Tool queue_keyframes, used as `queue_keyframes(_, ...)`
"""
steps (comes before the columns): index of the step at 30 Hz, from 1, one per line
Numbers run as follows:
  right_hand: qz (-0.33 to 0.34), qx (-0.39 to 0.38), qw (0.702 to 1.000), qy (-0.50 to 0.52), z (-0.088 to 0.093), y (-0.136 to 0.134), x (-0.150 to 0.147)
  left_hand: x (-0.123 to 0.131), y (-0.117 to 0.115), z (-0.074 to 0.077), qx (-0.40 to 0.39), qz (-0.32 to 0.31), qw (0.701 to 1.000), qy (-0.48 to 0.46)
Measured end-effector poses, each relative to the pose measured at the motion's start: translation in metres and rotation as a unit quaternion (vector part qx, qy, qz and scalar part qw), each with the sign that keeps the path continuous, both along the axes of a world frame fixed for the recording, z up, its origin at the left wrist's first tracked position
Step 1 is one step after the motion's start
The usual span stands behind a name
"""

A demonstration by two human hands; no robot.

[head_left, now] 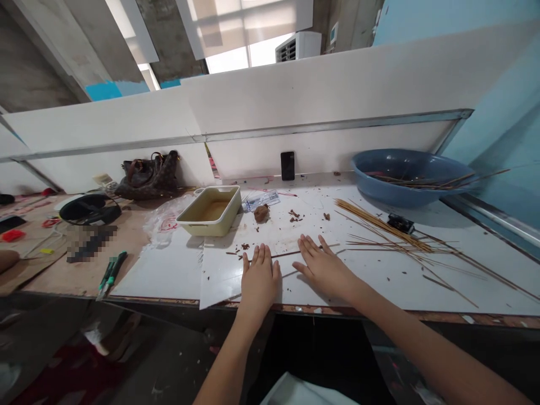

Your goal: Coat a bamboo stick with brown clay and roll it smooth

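Palm down on the white board (pixel 169 275), my left hand (pixel 260 278) has its fingers stretched out over a thin dark stick (pixel 288 254). To its right my right hand (pixel 324 267) lies flat in the same way, fingers spread, at the stick's other part. The stick runs sideways between the two hands and passes under their fingers. A lump of brown material (pixel 261 213) sits beyond my left hand, with small brown crumbs (pixel 294 215) around it. Thin tan sticks (pixel 382 224) lie in a loose bundle to the right of my right hand.
A pale yellow tub (pixel 208 211) of brownish liquid stands left of the lump. Behind are a phone (pixel 287 166) leaning on the partition and a blue basin (pixel 396 194) holding sticks. A black packet (pixel 400 223), green-handled cutters (pixel 112 274) and a brown bag (pixel 149 177) lie farther out.
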State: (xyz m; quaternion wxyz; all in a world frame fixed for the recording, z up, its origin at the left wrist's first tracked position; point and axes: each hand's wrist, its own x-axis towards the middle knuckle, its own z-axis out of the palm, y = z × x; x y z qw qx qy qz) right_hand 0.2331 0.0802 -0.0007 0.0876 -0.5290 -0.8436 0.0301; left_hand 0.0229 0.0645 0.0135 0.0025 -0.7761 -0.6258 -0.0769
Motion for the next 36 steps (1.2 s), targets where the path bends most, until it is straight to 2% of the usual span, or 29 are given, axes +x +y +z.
queue_keyframes(2,-0.008,-0.012,1.0,-0.002,0.001,-0.002,-0.001,-0.002,-0.002,-0.002,0.003,-0.001,1.0,0.006)
queue_keyframes(6,-0.017,0.014,1.0,0.006,-0.015,-0.036,0.004,-0.016,-0.032,-0.019,0.026,-0.036,0.999,0.016)
queue_keyframes(8,-0.015,0.024,0.999,0.016,-0.021,-0.048,0.007,-0.022,-0.039,-0.025,0.03,-0.044,0.998,0.014)
queue_keyframes(10,-0.013,0.016,1.0,0.014,-0.018,-0.044,0.01,-0.022,-0.034,-0.025,0.029,-0.041,0.999,0.009)
queue_keyframes(14,-0.007,-0.021,1.0,-0.011,0.0,-0.01,0.009,-0.013,-0.002,-0.013,0.027,-0.013,1.0,-0.006)
queue_keyframes(16,-0.013,-0.02,1.0,-0.017,0.004,-0.001,0.008,-0.009,0.005,-0.01,0.027,-0.001,1.0,-0.009)
queue_keyframes(18,-0.023,-0.009,1.0,-0.014,0.0,-0.006,0.008,-0.009,-0.001,-0.011,0.031,0.001,0.999,-0.007)
queue_keyframes(21,-0.03,0.017,0.999,0.002,-0.013,-0.032,0.012,-0.015,-0.027,-0.018,0.028,-0.007,1.0,0.0)
queue_keyframes(24,-0.012,0.024,1.0,0.008,-0.02,-0.046,0.019,-0.02,-0.042,-0.02,0.007,-0.015,1.0,0.006)
queue_keyframes(26,-0.002,0.015,1.0,0.001,-0.016,-0.039,0.022,-0.02,-0.037,-0.015,-0.007,-0.01,1.0,0.008)
queue_keyframes(31,0.006,-0.015,1.0,-0.014,0.0,-0.004,0.024,-0.014,-0.006,0.0,-0.027,0.013,1.0,-0.001)
queue_keyframes(33,0.01,-0.008,1.0,-0.008,-0.003,-0.007,0.025,-0.015,-0.009,-0.002,-0.021,0.01,1.0,-0.001)
queue_keyframes(36,0.009,0.022,1.0,-0.008,-0.016,-0.028,0.03,-0.021,-0.031,-0.013,-0.007,0.001,1.0,0.002)
